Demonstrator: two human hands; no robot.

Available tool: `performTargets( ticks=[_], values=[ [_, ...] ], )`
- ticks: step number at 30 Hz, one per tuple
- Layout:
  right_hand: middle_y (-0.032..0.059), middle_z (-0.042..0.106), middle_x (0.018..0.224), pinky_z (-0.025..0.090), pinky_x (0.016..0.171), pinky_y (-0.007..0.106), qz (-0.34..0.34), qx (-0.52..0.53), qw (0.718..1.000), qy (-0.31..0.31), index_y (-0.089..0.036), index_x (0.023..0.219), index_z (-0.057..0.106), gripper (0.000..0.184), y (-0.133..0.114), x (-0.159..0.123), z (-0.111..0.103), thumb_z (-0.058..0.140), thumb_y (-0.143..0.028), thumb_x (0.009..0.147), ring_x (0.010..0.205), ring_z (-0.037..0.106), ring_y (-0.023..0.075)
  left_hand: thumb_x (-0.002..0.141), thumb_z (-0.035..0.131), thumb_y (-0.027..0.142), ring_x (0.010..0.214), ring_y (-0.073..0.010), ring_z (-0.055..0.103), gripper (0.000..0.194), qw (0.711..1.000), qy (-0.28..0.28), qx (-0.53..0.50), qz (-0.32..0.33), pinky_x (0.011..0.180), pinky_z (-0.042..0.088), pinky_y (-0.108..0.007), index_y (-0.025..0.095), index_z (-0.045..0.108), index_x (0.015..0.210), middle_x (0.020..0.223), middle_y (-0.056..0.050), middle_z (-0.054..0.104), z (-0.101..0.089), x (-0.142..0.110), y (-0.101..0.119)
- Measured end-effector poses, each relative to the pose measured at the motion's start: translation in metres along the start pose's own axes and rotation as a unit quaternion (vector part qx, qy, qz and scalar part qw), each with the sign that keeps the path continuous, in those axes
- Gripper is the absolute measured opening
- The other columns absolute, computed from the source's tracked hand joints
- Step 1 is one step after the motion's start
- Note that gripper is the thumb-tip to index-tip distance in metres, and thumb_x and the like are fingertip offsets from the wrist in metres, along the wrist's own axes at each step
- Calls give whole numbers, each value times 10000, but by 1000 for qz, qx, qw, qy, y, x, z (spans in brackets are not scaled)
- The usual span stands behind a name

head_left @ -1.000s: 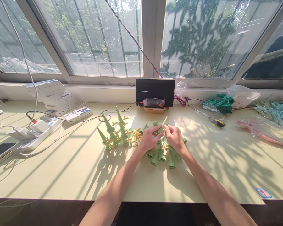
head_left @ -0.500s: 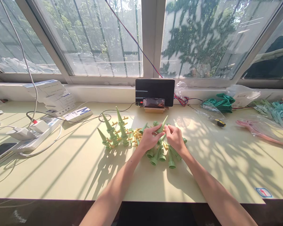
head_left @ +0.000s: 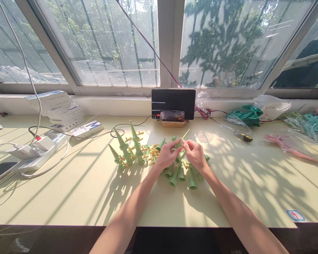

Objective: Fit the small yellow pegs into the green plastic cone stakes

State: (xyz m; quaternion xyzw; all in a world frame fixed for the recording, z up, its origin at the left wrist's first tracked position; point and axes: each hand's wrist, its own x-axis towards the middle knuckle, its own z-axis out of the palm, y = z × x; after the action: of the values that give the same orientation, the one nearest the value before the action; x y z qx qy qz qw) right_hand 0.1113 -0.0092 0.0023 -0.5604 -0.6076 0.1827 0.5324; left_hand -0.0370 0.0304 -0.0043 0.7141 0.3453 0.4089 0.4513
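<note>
Between my two hands is a green plant watering spike (head_left: pixel 186 134), its pointed tip leaning up and to the right. My left hand (head_left: pixel 167 155) is closed around its lower part. With thumb and forefinger, my right hand (head_left: pixel 195 154) pinches at the same spike, where a small yellow part is mostly covered by the fingers. Several loose green spikes (head_left: pixel 192 180) lie below the hands, open round ends facing me. Small yellow valves (head_left: pixel 153 152) are heaped left of my left hand. Farther left, several green spikes (head_left: pixel 139 151) with yellow valves stand upright.
A dark tablet (head_left: pixel 173 100) and a phone (head_left: pixel 172 115) stand at the back. On the left are a power strip (head_left: pixel 39 158), cables and white boxes (head_left: pixel 87 129). Right are a yellow-black tool (head_left: pixel 246 138), green plastic (head_left: pixel 250 114) and a bagged pink item (head_left: pixel 283 144).
The held spike's tip has tilted slightly farther right, and the fingers of both hands have shifted a little around it. The other spikes stay where they were.
</note>
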Motion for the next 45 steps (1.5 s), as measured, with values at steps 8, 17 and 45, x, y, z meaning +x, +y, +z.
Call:
performTargets(
  ticks=[8,17,45],
  values=[
    [-57,438,569,317,516,253,-12,29,999,-45,-213,720,495,372,-3,-3,-1,615,-525,883,531,399,114,884,682,380,904,-223,745,482,995,-15,-98,-19,811,633,-352,163,665,1313,1036,-115,776,-4,1,7],
    [-67,378,545,304,527,250,-33,-26,999,-8,-229,673,411,334,-1,-3,2,557,-431,895,523,350,113,865,711,406,908,-228,749,516,994,-29,-98,-43,846,623,-371,140,647,1303,1089,-127,766,-4,1,3],
    [-64,340,510,281,514,261,-52,-57,996,35,-233,599,327,315,-2,-7,6,482,-296,865,489,309,110,810,753,395,1061,-287,717,415,993,-43,-108,-34,957,568,-428,165,640,1137,1082,-130,764,-3,-1,2]
  ],
)
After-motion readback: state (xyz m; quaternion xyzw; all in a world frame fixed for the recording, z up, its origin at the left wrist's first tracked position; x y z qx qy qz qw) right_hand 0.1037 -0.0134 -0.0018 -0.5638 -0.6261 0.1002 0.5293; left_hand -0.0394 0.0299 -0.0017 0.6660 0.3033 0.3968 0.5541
